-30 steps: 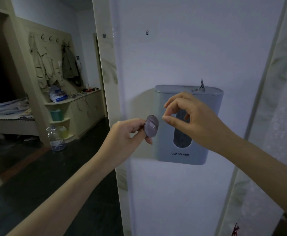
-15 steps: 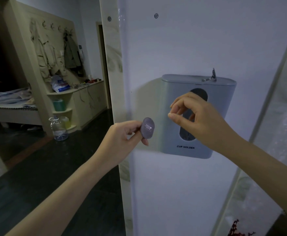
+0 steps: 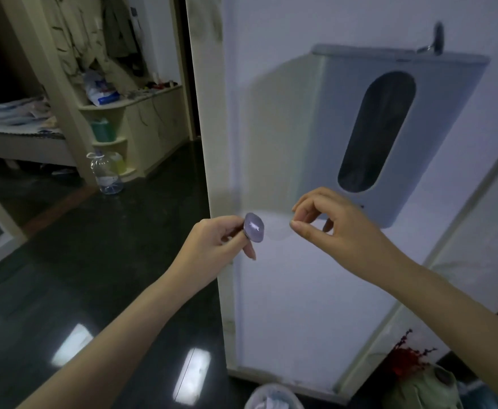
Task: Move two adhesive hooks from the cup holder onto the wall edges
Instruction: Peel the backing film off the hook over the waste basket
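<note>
My left hand [image 3: 215, 243] pinches a small oval adhesive hook [image 3: 254, 227] by its edge, just in front of the wall's left edge trim [image 3: 212, 143]. My right hand [image 3: 339, 228] is a little to its right, thumb and forefinger closed on a thin clear backing film [image 3: 275, 231] that hangs between the hand and the hook. Both hands are below the grey wall-mounted cup holder [image 3: 324, 128]. A second hook [image 3: 435, 41], metal-tipped, stands on the holder's top at the right.
A pale trim strip [image 3: 463, 231] runs down the wall's right edge. Below are a waste bin [image 3: 271, 397] and a green vase with red flowers [image 3: 419, 382]. To the left, a dark glossy floor, a water bottle [image 3: 106, 175], shelves and a bed.
Both hands have dropped from in front of the cup holder to below it. My right hand has drawn away from the hook, with the clear film now showing between them.
</note>
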The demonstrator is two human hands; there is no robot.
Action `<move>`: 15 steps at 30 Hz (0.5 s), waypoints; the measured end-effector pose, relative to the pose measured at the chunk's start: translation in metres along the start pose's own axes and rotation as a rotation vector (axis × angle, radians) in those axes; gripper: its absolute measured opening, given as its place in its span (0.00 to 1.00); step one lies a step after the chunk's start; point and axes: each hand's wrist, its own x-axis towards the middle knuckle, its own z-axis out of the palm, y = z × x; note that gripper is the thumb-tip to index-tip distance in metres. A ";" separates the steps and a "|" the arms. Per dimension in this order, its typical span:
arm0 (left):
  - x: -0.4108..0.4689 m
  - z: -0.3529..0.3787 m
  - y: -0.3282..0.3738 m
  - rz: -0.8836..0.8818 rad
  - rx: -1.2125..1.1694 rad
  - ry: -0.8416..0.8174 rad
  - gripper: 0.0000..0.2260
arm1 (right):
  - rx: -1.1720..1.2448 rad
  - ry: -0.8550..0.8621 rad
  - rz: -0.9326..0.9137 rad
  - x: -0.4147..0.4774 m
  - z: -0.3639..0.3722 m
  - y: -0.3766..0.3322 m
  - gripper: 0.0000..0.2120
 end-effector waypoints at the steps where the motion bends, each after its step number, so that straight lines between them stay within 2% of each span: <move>1: -0.003 0.004 -0.008 -0.022 -0.006 -0.007 0.11 | 0.010 -0.020 0.023 -0.004 0.008 0.006 0.05; 10: -0.044 0.051 -0.083 -0.311 -0.041 -0.098 0.18 | 0.096 -0.192 0.221 -0.047 0.094 0.065 0.03; 15: -0.068 0.073 -0.121 -0.380 -0.135 -0.138 0.11 | 0.119 -0.256 0.341 -0.071 0.134 0.092 0.03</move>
